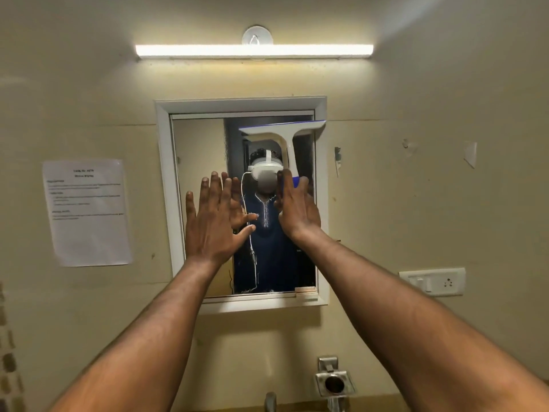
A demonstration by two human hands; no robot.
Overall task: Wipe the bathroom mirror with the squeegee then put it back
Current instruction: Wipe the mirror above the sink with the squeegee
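Note:
A white-framed mirror (pixel 199 150) hangs on the beige wall straight ahead. My right hand (pixel 298 208) grips the blue-ended handle of a white squeegee (pixel 286 138). Its blade, edged in blue, lies level across the upper right of the glass, close to the top of the frame. My left hand (pixel 212 220) is flat with fingers spread against the middle left of the glass and holds nothing. The mirror reflects a person in a dark blue garment wearing a white headset.
A lit tube light (pixel 254 51) runs above the mirror, with a suction hook (pixel 257 35) over it. A printed sheet (pixel 86 211) is stuck on the left wall. A switch and socket plate (pixel 432 282) sits at lower right. A metal tap fitting (pixel 334 382) is below.

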